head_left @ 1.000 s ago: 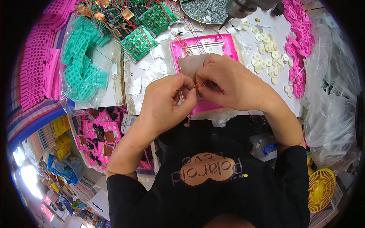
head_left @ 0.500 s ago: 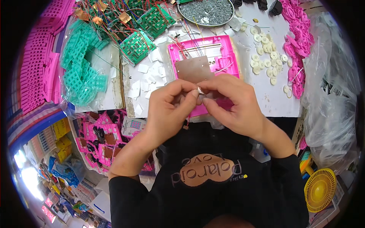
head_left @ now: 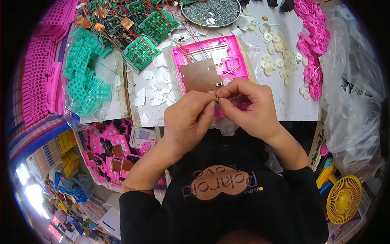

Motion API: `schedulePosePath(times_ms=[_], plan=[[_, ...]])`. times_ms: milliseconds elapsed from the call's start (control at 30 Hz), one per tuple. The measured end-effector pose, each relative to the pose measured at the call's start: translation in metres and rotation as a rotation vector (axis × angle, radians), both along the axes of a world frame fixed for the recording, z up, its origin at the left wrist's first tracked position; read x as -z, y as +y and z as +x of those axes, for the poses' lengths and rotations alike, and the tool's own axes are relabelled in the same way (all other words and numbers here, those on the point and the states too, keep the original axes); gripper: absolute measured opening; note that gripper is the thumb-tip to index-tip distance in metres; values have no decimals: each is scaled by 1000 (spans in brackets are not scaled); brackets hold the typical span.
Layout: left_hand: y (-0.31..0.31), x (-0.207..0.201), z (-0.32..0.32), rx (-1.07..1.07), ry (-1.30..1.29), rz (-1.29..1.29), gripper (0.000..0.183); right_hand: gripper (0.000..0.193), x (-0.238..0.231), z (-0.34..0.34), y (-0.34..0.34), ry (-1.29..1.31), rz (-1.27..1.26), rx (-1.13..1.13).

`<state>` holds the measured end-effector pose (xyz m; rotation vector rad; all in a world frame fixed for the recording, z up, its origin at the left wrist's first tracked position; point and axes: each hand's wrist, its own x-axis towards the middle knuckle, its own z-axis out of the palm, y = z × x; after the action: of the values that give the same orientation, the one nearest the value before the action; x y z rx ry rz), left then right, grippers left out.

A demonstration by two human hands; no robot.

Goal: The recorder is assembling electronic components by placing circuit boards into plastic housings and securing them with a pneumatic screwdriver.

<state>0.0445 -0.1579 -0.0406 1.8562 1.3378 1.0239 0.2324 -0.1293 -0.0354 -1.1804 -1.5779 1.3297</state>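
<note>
One tiny pale piece (head_left: 214, 94), pinched.

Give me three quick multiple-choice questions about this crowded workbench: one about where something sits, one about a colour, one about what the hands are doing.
1. Where is the round dish of small grey metal parts?
A. At the far edge of the table
B. On the person's lap
C. Under the yellow fan

2. What colour is the open plastic case holding the brown board?
A. Blue
B. Pink
C. White

3. How are the left hand and right hand placed?
A. Far apart, palms flat
B. Fingertips pinched together over the case
C. Both resting on the fan

Answers: 1 A, it lies beyond the case at the top. 2 B, its frame is bright pink. 3 B, the fingertips meet on something tiny.
</note>
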Motion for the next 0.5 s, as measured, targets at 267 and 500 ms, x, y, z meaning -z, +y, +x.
schedulePosePath(times_ms=[267,500], plan=[[24,-13,-18,30,-519,-886,15,21,5,-2,8,-320,713,-115],[50,-21,-28,155,-457,-1095,20,22,8,5,10,-441,825,-223]])
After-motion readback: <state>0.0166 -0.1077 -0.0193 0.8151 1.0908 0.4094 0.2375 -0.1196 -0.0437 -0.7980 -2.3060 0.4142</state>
